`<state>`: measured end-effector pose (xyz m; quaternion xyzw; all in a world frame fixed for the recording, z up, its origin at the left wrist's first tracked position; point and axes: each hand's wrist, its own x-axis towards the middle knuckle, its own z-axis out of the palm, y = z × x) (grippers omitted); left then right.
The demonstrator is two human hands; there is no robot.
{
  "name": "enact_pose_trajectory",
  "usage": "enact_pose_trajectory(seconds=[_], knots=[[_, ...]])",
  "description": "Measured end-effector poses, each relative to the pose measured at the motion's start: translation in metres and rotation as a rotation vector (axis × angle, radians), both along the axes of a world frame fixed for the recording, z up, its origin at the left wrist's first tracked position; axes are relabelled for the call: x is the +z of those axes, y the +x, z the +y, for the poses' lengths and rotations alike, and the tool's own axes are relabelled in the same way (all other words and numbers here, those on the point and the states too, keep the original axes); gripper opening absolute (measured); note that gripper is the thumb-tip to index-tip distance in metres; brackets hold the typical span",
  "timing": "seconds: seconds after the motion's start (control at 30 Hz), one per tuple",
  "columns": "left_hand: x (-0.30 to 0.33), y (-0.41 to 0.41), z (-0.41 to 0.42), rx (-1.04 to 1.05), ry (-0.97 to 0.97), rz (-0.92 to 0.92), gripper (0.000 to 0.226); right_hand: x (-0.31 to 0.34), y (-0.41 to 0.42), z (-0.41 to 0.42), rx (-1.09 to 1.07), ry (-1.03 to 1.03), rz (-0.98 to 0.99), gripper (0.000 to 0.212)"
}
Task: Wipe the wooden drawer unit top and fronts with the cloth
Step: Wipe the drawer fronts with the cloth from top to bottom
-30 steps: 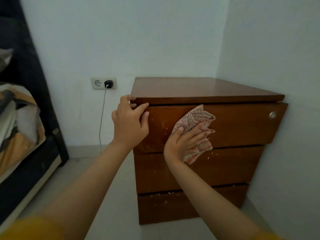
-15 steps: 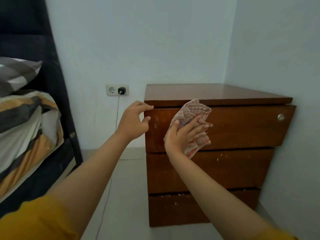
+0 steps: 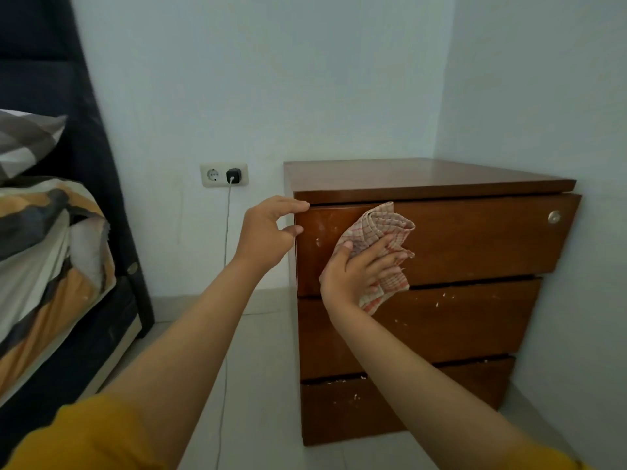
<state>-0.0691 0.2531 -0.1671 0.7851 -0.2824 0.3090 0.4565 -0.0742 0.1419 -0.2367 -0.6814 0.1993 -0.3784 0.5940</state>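
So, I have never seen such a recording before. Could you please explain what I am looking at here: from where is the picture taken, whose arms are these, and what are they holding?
There is no machine here. The camera is worn on a person's head and looks forward and down, so the two arms reaching in from below are that person's own. In front stands a wooden drawer unit with three drawer fronts, in a room corner. The right hand presses a checked cloth flat against the top drawer front. The left hand is at the unit's left front edge, its fingertips on or very near the corner. Pale specks show on the lower fronts. At the left are a bed and a wall socket with a charger plugged in.
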Motion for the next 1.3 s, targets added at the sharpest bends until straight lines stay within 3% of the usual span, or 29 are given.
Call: enact_pose_trajectory(seconds=[0.27, 0.57, 0.83, 1.07, 1.3], knots=[[-0.005, 0.008, 0.002, -0.044, -0.091, 0.01, 0.035, 0.006, 0.007, 0.015, -0.018, -0.139, -0.12, 0.073], [-0.001, 0.012, 0.003, -0.11, -0.133, 0.081, 0.035, -0.013, 0.005, 0.028, -0.027, 0.027, 0.022, 0.074], [0.003, 0.015, 0.008, -0.192, -0.166, 0.127, 0.036, 0.029, 0.009, 0.039, -0.005, -0.026, -0.132, 0.075], [0.004, 0.018, 0.008, -0.188, -0.178, 0.141, 0.032, -0.026, 0.008, 0.044, -0.003, -0.217, -0.092, 0.075], [0.003, 0.017, 0.008, -0.162, -0.157, 0.144, 0.031, -0.059, 0.005, 0.031, -0.023, -0.207, 0.005, 0.075]])
